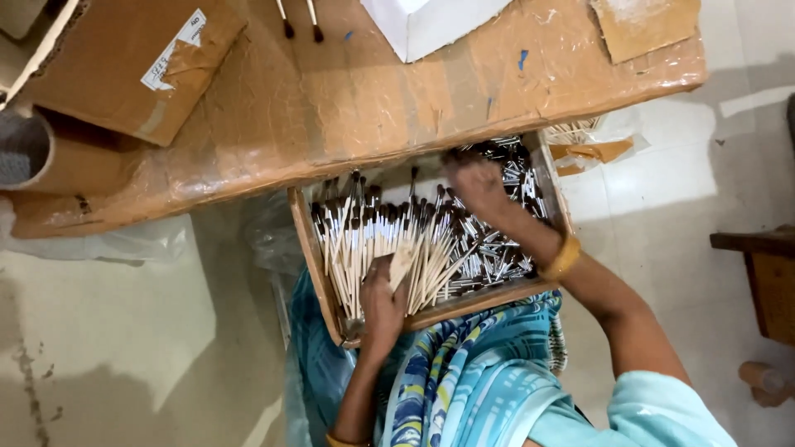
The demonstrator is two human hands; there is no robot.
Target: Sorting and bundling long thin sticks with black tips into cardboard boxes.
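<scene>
Seen from above, a person in a blue patterned garment sits with a shallow wooden tray [310,248] on the lap, its far edge tucked under a low table wrapped in brown cardboard and tape [348,99]. Thin paintbrushes [364,240] with pale wooden handles and dark tips fill the tray's left half; loose metal ferrules with dark bristle tips [505,240] lie heaped in its right half. The left hand [383,302] rests at the tray's near edge, fingers closed around a bundle of the brush handles. The right hand [476,186], wearing a yellow bangle [563,258] at the wrist, reaches into the far part of the ferrule heap; whether its fingers pinch anything cannot be told. The two hands are well apart. On the table lie a cardboard box [124,66], two more brushes [300,18] and a white sheet [431,25].
</scene>
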